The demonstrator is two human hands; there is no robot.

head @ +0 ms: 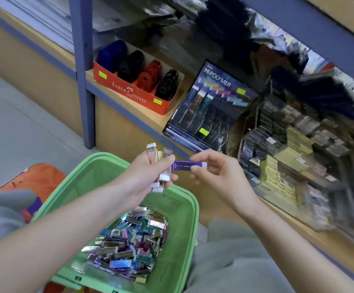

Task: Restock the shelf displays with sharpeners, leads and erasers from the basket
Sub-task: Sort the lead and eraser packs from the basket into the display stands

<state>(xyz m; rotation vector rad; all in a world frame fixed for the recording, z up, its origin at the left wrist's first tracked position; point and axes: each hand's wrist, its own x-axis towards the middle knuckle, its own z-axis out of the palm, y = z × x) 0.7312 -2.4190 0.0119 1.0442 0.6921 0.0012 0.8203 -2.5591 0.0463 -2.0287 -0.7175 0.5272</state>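
Observation:
My left hand (pixel 148 176) grips a bunch of slim erasers (pixel 161 163) with metallic sleeves and white ends, held upright over the green basket (pixel 184 210). My right hand (pixel 216 174) pinches a purple slim eraser (pixel 187 165) by its right end; its left end touches the left hand's fingers. The basket on my lap holds a heap of many coloured slim erasers (pixel 127 240). On the shelf ahead stands the dark Hi-Polymer display (pixel 212 106), with a few erasers in its upper left slots and most slots bare.
A red Faber-Castell box (pixel 129 89) of blue, black and red sharpeners sits left of the display. Stacked lead and eraser packs (pixel 288 149) fill a clear rack at right. A blue shelf post (pixel 85 77) stands left, a shelf board runs overhead.

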